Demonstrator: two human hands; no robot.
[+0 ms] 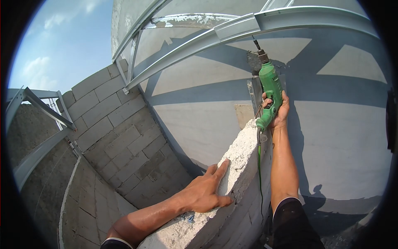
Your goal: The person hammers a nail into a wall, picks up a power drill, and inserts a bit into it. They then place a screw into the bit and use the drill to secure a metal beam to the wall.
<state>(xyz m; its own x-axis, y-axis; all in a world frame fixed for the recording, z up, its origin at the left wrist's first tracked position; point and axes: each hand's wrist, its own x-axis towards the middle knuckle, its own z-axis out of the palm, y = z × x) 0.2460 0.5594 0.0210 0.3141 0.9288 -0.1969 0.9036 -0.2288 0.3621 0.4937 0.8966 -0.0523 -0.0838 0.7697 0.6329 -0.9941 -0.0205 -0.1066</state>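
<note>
My right hand (282, 109) is wrapped around the handle of a green power drill (270, 85), fingers at its trigger. The drill points upward, its bit tip right at the underside of a light-gauge steel beam (286, 20). From the base of the handle a green cord (259, 166) hangs down beside the wall. My left hand (207, 189) rests on the rough top of a masonry wall (242, 153), fingers spread and thumb over its near edge. It holds nothing.
A block wall (112, 106) rises at the left, with steel truss members (45, 106) beyond it. Behind the drill stands a smooth grey wall (340, 141) crossed by shadows. Bluish scraps (188, 217) lie on the wall top near my left wrist.
</note>
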